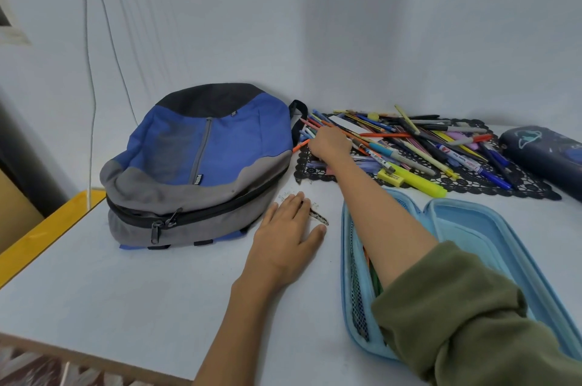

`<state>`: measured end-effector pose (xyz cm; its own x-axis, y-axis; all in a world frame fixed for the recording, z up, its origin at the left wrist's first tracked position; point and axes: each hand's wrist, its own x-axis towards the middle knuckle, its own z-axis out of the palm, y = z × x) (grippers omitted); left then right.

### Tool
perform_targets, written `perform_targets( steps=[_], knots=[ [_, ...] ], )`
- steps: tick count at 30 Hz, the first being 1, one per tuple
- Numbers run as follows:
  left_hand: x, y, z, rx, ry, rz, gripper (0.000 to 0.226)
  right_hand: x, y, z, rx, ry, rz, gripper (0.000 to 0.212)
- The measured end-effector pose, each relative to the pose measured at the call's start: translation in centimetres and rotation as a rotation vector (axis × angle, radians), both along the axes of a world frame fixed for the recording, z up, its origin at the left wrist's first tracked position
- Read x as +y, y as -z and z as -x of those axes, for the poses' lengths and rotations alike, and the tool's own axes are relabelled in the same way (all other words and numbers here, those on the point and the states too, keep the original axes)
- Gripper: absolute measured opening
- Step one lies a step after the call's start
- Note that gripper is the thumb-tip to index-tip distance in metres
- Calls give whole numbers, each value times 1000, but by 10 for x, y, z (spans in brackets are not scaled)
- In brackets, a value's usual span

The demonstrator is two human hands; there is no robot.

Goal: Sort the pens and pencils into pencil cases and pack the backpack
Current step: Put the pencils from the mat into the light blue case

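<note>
— Where did everything sit, taking the backpack (201, 165) as the marker?

— The heap of pens and pencils (409, 143) lay just to its right on a black lace mat (472, 187), with the backpack's strap touching the mat's corner. The light blue pencil case (466, 228) lay open, right of the backpack and nearer the person. The dark pencil case (544, 152) was farthest right of it, beyond the heap.

— And the hands?

— Well apart. The right hand (330, 143) had reached over the open case to the heap's edge nearest the backpack. Its fingers were hidden among the pencils, so I couldn't tell whether it gripped one. The left hand (289, 222) lay flat beside the backpack's right end, fingers straight, on a small patterned thing (318, 215), probably for balance during the reach.

— Why was the case open there?

— I'd judge so that each pick had a short way to drop. A few pencils (373, 275) already lay in its mesh-lined half. The backpack was zipped.

— The surroundings?

— A pale table (126, 291) with a yellow edge left of the backpack, and a plain white wall (315, 23) behind it, with a thin cable (91, 102) hanging down.
</note>
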<state>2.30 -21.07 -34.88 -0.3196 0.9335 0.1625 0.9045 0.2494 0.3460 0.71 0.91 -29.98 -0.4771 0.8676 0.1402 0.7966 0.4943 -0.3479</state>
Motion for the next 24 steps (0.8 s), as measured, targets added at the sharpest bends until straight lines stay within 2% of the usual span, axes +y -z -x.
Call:
perform_targets(
  steps=[4, 7, 9, 13, 17, 22, 24],
  knots=[
    [-1, 0, 0, -5, -1, -11, 61, 16, -9, -9, 432, -21, 354, 28],
    [0, 1, 1, -3, 2, -12, 61, 31, -17, -17, 603, 57, 429, 24],
    [0, 1, 1, 1, 3, -4, 61, 40, -18, -25, 540, 97, 310, 29],
    [0, 0, 1, 2, 3, 2, 61, 47, -11, -37, 274, 127, 19, 30],
    [-1, 1, 1, -2, 3, -9, 61, 45, 1, -30, 174, 88, -225, 23],
    [1, 2, 0, -10, -5, -16, 76, 44, 9, -22, 87, 27, -289, 17],
    [1, 2, 0, -9, -11, -21, 76, 44, 10, -20, 45, 31, -310, 27]
  ],
)
